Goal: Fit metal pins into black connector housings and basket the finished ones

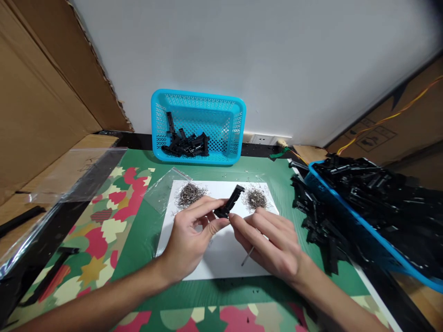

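A black plastic part [232, 202] is pinched between the thumb and fingers of my left hand [194, 235], its long end tilted up to the right. The fingertips of my right hand [272, 240] touch the lower end of the part. A thin metal tool [248, 256] sticks out below my right hand, held within its fingers. Both hands are over a white sheet [214, 267]. Two piles of tiny metal pieces lie on the sheet, a left pile [190, 194] and a right pile [256, 198]. What the right fingertips pinch is too small to tell.
A blue basket [199, 161] with several black parts stands at the back. On the right, a larger blue basket [349, 203] is heaped with black parts, with more spilled beside it [321, 226]. Clear plastic bags [166, 189] and cardboard [41, 69] are on the left.
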`<state>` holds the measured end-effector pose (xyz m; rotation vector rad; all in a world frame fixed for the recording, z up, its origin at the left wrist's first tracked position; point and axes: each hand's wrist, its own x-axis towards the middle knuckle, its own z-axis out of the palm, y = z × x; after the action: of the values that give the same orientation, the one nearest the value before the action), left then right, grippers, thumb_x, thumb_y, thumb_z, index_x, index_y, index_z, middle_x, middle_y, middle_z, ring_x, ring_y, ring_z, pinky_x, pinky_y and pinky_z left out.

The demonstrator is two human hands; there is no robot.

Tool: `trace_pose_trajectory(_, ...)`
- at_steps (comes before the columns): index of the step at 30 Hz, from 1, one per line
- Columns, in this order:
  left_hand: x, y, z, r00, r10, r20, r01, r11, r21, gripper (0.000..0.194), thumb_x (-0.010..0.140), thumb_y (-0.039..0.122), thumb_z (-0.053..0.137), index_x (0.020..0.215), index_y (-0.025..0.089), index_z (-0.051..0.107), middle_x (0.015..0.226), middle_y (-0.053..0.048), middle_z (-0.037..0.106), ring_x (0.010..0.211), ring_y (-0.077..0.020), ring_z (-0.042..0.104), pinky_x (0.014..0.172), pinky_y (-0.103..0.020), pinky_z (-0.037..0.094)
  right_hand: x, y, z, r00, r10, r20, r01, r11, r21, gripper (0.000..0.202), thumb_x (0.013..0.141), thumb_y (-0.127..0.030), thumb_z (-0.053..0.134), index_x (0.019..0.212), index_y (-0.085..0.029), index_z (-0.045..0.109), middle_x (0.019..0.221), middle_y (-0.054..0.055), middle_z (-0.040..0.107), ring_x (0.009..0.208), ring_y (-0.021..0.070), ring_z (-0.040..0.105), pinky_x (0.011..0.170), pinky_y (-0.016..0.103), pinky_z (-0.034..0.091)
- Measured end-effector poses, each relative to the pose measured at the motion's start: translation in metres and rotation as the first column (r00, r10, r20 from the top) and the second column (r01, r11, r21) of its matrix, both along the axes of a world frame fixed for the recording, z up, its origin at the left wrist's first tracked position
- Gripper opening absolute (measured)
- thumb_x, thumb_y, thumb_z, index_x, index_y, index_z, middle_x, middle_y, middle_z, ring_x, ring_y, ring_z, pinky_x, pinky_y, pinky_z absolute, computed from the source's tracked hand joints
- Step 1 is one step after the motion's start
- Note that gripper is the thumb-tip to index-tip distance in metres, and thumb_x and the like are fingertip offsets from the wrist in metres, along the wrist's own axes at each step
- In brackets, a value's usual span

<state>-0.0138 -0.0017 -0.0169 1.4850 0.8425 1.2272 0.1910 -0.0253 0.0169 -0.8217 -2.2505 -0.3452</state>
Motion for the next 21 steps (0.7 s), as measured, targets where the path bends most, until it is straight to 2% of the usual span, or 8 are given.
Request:
trace_pose_trajectory(6, 0.0, -0.001, 0.001, 1.0, -0.003, 0.016, 0.003, 1.0, -0.013, 0.028, 0.092, 0.031, 0.081, 0.119, 0.023, 0.082, 0.113, -0.01, 0.076, 0.093, -0.0202, 0.069, 0.07, -0.026, 0.056, 0.001, 0.001, -0.005, 0.996, 0.034, -0.083, -0.038, 0.998, -0.041, 0.035, 0.097, -0.002, 0.058, 0.128, -0.014, 0.065, 0.068, 0.0, 0.056, 0.057, 0.0147, 0.047, 0.051, 0.031, 0.032)
trace_pose_trajectory(12, 0.0, -0.003, 0.0, 0.995, -0.066, 0.077, 0.066, 0.998, 0.001, 0.028, 0.096, 0.026, 0.076, 0.124, 0.028, 0.08, 0.111, -0.008, 0.074, 0.07, -0.0109, 0.061, 0.053, -0.021, 0.046, 0.0, 0.001, -0.007, 0.983, 0.084, -0.163, -0.099, 0.991, -0.088, 0.038, 0.093, 0.003, 0.057, 0.127, -0.013, 0.066, 0.07, 0.001, 0.056, 0.06, 0.0148, 0.043, 0.052, 0.032, 0.029)
trace_pose_trajectory(16, -0.001, -0.001, 0.003, 0.994, -0.096, 0.046, 0.098, 0.995, -0.033, 0.03, 0.098, 0.028, 0.075, 0.127, 0.028, 0.079, 0.106, -0.006, 0.072, 0.071, -0.0108, 0.057, 0.055, -0.021, 0.043, 0.001, 0.004, -0.007, 0.984, 0.072, -0.161, -0.086, 0.993, -0.081, 0.038, 0.094, 0.001, 0.06, 0.128, -0.015, 0.067, 0.07, 0.0, 0.059, 0.06, 0.0148, 0.044, 0.053, 0.031, 0.031)
trace_pose_trajectory(21, -0.001, 0.0, 0.003, 0.986, -0.159, 0.049, 0.165, 0.973, -0.16, 0.031, 0.103, 0.038, 0.068, 0.129, 0.025, 0.077, 0.1, -0.006, 0.068, 0.072, -0.011, 0.052, 0.058, -0.023, 0.041, 0.007, 0.01, -0.006, 0.98, 0.067, -0.189, -0.086, 0.992, -0.094, 0.036, 0.094, 0.0, 0.065, 0.124, -0.018, 0.071, 0.074, 0.002, 0.061, 0.064, 0.0146, 0.048, 0.055, 0.029, 0.036)
